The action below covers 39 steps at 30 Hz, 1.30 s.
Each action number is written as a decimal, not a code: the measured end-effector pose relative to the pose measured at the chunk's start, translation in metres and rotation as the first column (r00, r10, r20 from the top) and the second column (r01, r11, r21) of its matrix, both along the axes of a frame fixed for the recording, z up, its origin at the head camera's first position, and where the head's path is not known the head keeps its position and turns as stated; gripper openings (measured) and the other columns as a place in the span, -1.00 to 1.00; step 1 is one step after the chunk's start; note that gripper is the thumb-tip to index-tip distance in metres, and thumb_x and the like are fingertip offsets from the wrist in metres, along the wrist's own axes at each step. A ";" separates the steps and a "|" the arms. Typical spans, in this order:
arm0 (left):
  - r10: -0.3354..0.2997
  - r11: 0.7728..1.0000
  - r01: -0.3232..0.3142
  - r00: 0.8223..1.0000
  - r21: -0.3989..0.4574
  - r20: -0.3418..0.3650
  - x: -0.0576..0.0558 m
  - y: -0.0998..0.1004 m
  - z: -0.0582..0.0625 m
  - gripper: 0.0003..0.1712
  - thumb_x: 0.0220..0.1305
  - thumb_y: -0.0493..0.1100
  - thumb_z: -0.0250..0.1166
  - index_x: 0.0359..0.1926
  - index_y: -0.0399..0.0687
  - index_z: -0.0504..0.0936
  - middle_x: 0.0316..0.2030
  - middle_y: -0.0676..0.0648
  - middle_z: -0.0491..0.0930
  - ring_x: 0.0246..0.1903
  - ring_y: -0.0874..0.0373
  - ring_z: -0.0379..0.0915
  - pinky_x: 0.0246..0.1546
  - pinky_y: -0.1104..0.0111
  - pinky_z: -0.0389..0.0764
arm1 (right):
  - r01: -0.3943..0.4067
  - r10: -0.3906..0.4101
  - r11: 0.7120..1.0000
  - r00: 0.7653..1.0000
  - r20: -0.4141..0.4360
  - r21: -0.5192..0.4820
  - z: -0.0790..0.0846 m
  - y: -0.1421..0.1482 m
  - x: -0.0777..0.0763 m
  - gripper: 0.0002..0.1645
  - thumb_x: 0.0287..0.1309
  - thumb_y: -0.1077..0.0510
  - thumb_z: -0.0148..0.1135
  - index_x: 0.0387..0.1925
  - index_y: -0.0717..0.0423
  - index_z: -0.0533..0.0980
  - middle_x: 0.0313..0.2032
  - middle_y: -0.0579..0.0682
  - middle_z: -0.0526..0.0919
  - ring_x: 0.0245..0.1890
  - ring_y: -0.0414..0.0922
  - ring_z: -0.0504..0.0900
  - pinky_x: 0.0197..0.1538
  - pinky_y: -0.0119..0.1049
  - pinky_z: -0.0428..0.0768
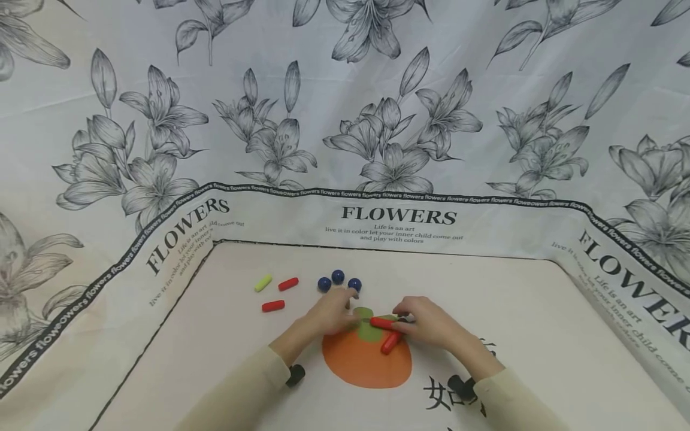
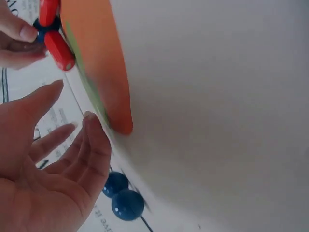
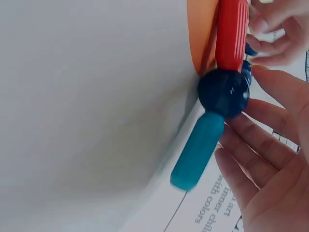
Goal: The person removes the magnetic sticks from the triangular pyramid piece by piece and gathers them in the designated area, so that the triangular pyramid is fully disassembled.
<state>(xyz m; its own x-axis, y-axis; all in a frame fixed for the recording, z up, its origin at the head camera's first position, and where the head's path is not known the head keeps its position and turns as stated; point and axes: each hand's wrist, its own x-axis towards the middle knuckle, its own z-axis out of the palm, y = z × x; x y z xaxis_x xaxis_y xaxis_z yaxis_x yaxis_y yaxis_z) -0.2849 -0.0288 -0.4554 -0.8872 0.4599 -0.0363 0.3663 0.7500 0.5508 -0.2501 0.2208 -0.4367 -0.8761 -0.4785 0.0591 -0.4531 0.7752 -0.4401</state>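
My right hand point(image 1: 431, 323) pinches a dark blue ball point(image 3: 224, 93) between thumb and fingers. Stuck to this ball are a red rod point(image 3: 231, 36) and a teal rod point(image 3: 198, 152); the left wrist view shows two red rods on it, one of them this lower red rod point(image 2: 59, 50). My left hand point(image 1: 331, 312) hovers left of that piece, thumb and fingers apart with nothing between them. Just beyond its fingertips sit loose blue balls, one being the nearest blue ball point(image 1: 354, 284); two show below the hand in the left wrist view, including this ball point(image 2: 128, 205).
Farther left lie a yellow-green rod point(image 1: 263, 283) and two red rods, the upper red rod point(image 1: 288, 284) and the lower red rod point(image 1: 273, 306). An orange fruit print point(image 1: 366, 365) marks the white tabletop point(image 1: 215, 335). Behind hangs a flower-patterned cloth point(image 1: 302, 161).
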 end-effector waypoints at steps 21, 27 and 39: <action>-0.213 0.976 0.213 0.977 -0.035 -0.006 -0.006 0.038 -0.011 -0.65 0.32 -0.05 0.44 0.08 0.03 0.64 -0.20 0.13 0.56 -0.19 0.25 0.41 -0.10 0.45 0.51 | -0.039 0.040 0.998 0.999 0.021 -0.052 -0.011 0.028 -0.004 -0.78 0.13 0.07 0.53 -0.21 0.05 0.73 -0.30 -0.19 0.74 -0.23 -0.15 0.64 0.00 -0.02 0.65; -0.208 0.978 0.208 0.977 0.009 0.054 -0.011 0.042 -0.011 -0.80 0.29 -0.09 0.47 -0.11 0.05 0.66 -0.31 0.14 0.56 -0.27 0.27 0.43 -0.19 0.50 0.52 | -0.063 0.065 0.997 0.997 0.039 -0.040 -0.009 0.026 -0.005 -0.77 0.12 0.05 0.54 -0.20 0.02 0.71 -0.30 -0.21 0.72 -0.28 -0.21 0.61 -0.09 -0.22 0.66; -0.180 0.983 0.173 0.978 0.068 0.102 -0.011 0.045 -0.008 -0.89 0.22 -0.16 0.52 -0.26 0.00 0.74 -0.39 0.13 0.58 -0.34 0.25 0.46 -0.27 0.50 0.53 | -0.127 0.128 0.991 0.991 0.034 -0.037 -0.007 0.025 -0.005 -0.72 0.12 0.08 0.54 -0.14 0.08 0.74 -0.23 -0.16 0.76 -0.20 -0.18 0.65 -0.01 -0.10 0.64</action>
